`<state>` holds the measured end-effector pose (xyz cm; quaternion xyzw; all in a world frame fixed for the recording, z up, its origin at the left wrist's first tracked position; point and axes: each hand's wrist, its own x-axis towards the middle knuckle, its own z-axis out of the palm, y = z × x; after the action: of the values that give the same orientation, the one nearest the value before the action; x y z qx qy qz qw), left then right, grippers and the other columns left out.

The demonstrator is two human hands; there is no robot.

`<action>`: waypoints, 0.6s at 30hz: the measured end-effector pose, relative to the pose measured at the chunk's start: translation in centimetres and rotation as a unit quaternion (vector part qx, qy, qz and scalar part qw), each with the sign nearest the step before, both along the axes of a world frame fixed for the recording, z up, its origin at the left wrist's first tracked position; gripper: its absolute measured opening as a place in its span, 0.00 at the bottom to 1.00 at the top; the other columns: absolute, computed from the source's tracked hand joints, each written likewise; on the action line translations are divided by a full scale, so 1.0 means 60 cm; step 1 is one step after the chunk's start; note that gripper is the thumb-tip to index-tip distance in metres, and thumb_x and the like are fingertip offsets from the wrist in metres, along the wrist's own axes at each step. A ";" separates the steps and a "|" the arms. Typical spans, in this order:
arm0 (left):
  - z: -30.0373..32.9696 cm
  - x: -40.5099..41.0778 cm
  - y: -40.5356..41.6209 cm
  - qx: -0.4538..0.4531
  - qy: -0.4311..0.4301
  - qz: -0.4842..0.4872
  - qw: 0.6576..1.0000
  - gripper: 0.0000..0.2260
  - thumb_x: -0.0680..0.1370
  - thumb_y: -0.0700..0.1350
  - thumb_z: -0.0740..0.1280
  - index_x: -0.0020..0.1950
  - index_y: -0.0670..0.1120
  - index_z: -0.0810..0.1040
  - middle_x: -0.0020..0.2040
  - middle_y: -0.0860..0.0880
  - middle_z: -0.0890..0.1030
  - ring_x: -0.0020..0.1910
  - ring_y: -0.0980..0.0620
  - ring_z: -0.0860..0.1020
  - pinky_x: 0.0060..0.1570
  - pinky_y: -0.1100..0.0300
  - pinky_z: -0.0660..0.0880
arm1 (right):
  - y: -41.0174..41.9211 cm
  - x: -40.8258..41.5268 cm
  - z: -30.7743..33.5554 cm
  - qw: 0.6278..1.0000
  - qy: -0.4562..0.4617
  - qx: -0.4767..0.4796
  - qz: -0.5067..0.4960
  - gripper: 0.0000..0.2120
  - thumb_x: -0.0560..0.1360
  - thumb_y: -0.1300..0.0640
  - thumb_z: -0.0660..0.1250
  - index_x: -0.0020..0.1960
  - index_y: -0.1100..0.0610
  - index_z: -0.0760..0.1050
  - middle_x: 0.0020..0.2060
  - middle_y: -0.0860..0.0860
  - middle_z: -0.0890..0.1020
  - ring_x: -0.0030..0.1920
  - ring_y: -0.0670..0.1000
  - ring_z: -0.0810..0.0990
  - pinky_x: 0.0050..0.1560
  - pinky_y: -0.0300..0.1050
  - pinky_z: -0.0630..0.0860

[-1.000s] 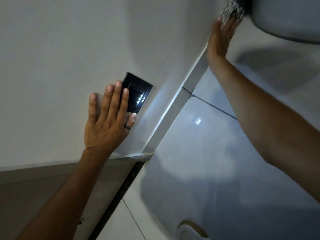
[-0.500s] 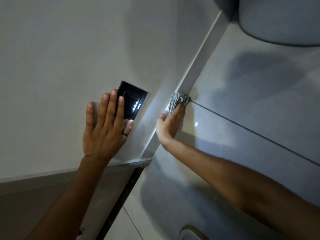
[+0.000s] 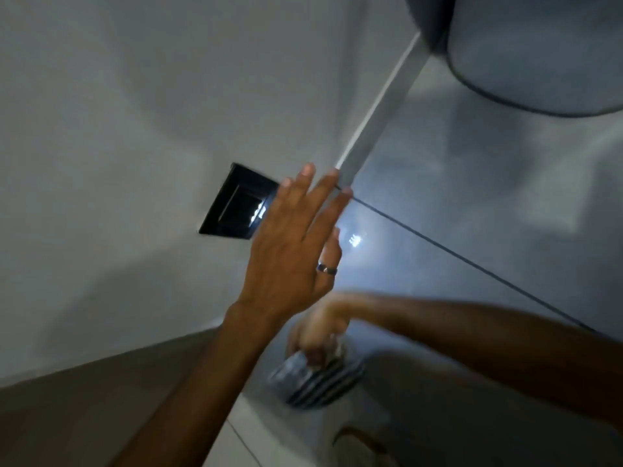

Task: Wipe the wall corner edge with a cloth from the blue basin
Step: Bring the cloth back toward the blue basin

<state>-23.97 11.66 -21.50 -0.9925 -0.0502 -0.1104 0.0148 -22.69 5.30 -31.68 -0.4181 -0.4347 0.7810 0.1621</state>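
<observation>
Now one cloth [image 3: 317, 375] gripped in right hand [image 3: 318, 326], left hand [image 3: 293, 251] spread flat.

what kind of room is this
Probably a bathroom or similar tiled room in a home, though that is a guess. Glossy wall tiles with dark grout lines meet a painted wall at a trimmed corner edge, and a black switch plate is set in the painted wall.

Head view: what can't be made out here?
- Right hand: motion-blurred, partly behind the left hand; its grip on the cloth is unclear.
- Cloth: smeared stripes, shape unreadable.
- Corner edge: lower stretch hidden by the left hand and forearm; top covered by a dark rounded object, itself cut by the frame.
- Black wall panel: right side behind the left fingers.
- Blue basin: not in view.
</observation>
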 end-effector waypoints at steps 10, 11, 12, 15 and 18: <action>0.164 0.031 -0.144 -0.104 0.062 0.236 0.964 0.34 0.89 0.61 0.53 0.88 0.40 0.60 0.88 0.37 0.55 0.87 0.42 0.42 0.86 0.36 0.49 | -0.157 0.438 0.356 0.963 -0.137 -0.061 -0.224 0.12 0.73 0.53 0.75 0.55 0.50 0.80 0.47 0.50 0.88 0.46 0.50 0.87 0.44 0.44 0.84; 0.197 0.048 -0.152 -0.113 0.057 0.240 0.963 0.34 0.89 0.61 0.52 0.89 0.40 0.60 0.88 0.38 0.54 0.88 0.40 0.44 0.86 0.36 0.50 | -0.174 0.468 0.401 0.952 -0.157 -0.032 -0.262 0.12 0.73 0.52 0.76 0.55 0.47 0.80 0.46 0.47 0.88 0.46 0.46 0.87 0.44 0.40 0.84; 0.234 0.068 -0.160 -0.119 0.051 0.244 0.961 0.34 0.89 0.62 0.51 0.89 0.40 0.60 0.88 0.38 0.54 0.88 0.37 0.46 0.86 0.37 0.50 | -0.188 0.497 0.446 0.934 -0.190 0.002 -0.301 0.14 0.72 0.52 0.76 0.56 0.46 0.80 0.47 0.45 0.88 0.47 0.43 0.87 0.45 0.38 0.82; 0.321 0.123 -0.181 -0.168 0.033 0.244 0.954 0.34 0.89 0.63 0.49 0.89 0.42 0.61 0.88 0.38 0.55 0.87 0.34 0.50 0.86 0.40 0.47 | -0.212 0.578 0.534 0.841 -0.236 0.088 -0.478 0.16 0.74 0.57 0.72 0.62 0.54 0.78 0.54 0.48 0.85 0.51 0.41 0.84 0.55 0.37 0.80; 0.359 0.184 -0.197 -0.187 0.034 0.233 0.954 0.33 0.88 0.61 0.54 0.88 0.43 0.59 0.88 0.38 0.55 0.87 0.34 0.49 0.86 0.42 0.44 | -0.194 0.658 0.545 0.752 -0.336 0.118 -0.555 0.14 0.76 0.64 0.63 0.60 0.56 0.76 0.52 0.51 0.82 0.52 0.45 0.81 0.59 0.46 0.79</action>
<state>-12.92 -0.17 0.07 -0.9416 -0.2990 -0.0587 -0.1436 16.78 -6.33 1.04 -0.7991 -0.2412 0.3052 0.4585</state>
